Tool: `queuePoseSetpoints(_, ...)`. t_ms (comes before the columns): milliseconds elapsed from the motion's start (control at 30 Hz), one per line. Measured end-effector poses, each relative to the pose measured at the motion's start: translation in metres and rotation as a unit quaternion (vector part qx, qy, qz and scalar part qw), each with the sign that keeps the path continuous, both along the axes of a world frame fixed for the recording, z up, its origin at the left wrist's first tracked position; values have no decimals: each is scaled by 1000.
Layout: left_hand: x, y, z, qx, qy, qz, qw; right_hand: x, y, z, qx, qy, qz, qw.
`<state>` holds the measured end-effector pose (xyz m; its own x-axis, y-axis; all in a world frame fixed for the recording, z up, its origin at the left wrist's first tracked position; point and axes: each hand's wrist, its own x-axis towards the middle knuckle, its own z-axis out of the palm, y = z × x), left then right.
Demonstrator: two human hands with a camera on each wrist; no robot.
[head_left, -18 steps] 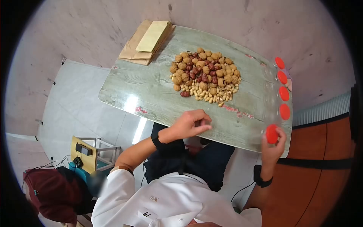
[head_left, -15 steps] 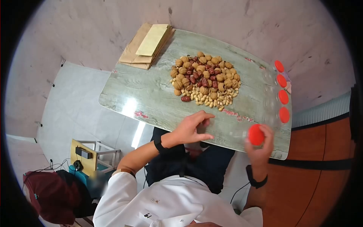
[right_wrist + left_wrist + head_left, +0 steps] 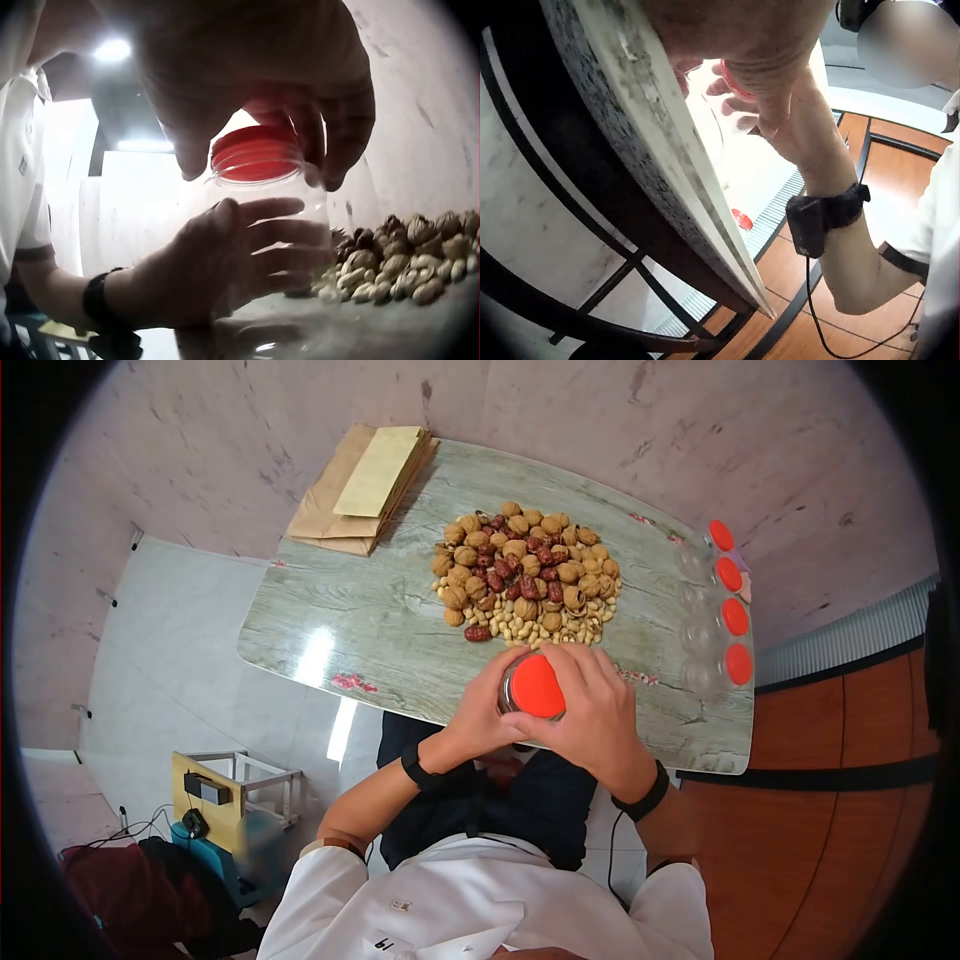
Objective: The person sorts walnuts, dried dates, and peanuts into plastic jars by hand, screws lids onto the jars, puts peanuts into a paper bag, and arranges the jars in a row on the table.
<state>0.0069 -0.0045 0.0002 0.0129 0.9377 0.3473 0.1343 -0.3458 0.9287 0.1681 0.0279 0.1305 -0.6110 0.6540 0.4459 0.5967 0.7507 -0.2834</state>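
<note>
A clear jar with a red lid is held upright between both hands near the table's front edge. The left hand wraps its fingers round the clear body, which the right wrist view shows through the plastic. From above, the right hand grips the lid, thumb on one side and fingers on the other. Inside the jar nothing is visible. Behind it lies a pile of walnuts, red dates and peanuts.
Several clear jars with red lids stand along the table's right edge. Brown paper bags with a yellowish sheet lie at the back left. A small wooden-topped stool stands on the floor at the left.
The right hand has carried the jar left from the table's right side to the front middle. The left hand, empty before, has taken hold of the jar's body.
</note>
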Motion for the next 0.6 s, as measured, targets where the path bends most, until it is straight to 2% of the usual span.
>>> queuePoseSetpoints(33, 1, 0, 2, 0, 6, 9, 1000, -2, 0, 6, -1, -1, -4, 1000)
queuePoseSetpoints(100, 2, 0, 3, -2, 12, 12, 1000, -7, 0, 16, -22, -84, -15, 996)
queuePoseSetpoints(233, 3, 0, 3, -21, -45, 10, 999, -4, 8, 29, -77, -74, 25, 994)
queuePoseSetpoints(300, 4, 0, 1, -29, -69, -2, 997, 2, 14, 34, -92, -74, 110, 987)
queuePoseSetpoints(333, 5, 1, 1, -21, -79, -9, 997, 4, 18, 36, -93, -76, 103, 987)
queuePoseSetpoints(400, 5, 3, 2, -17, -89, -20, 996, 8, 25, 39, -98, -108, 186, 972)
queuePoseSetpoints(467, 3, 5, 6, 62, 25, 6, 998, 7, 33, 41, -106, -127, 212, 963)
queuePoseSetpoints(500, 2, 6, 5, 60, 25, 2, 998, 6, 34, 42, -108, -146, 243, 953)
queuePoseSetpoints(600, 1, 4, 5, 46, 18, -5, 999, 2, 31, 44, -108, -139, 218, 960)
